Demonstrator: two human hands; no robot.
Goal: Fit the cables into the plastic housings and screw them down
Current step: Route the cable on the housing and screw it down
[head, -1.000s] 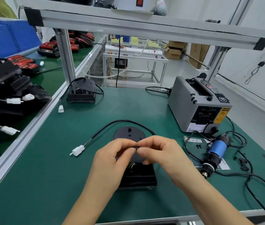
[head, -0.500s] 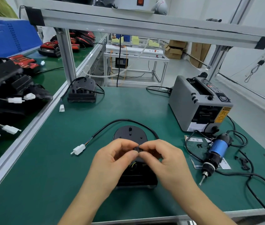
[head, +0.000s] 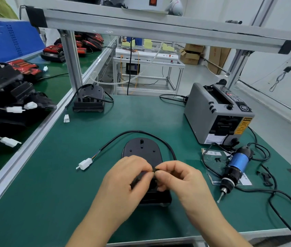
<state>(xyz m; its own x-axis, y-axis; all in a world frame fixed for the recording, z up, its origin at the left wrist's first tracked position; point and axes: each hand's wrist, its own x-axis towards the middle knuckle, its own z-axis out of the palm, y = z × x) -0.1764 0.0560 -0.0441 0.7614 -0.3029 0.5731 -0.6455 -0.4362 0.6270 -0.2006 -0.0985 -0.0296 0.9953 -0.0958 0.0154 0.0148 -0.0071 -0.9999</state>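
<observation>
- The matte black plastic housing (head: pixel 142 152), rounded at its far end, lies mid-bench beneath both hands.
- The left hand (head: pixel 123 182) and right hand (head: pixel 182 179) pinch one small black part (head: pixel 154 169) between their fingertips.
- A smooth black cable (head: pixel 137 132) arcs around the housing and ends in a white connector (head: pixel 85 164).
- A blue-barrelled electric screwdriver (head: pixel 235 166) lies to the right on the green mat (head: pixel 52 193).

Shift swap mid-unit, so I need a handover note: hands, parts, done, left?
The left hand and right hand both pinch the black cable at its near end, over the black housing.
Its white connector lies free on the mat, left.
The electric screwdriver lies untouched on the right.
Done: cable brought to the housing.
Left: seat it, screw it down.
A second housing with its cable sits back left.
</observation>
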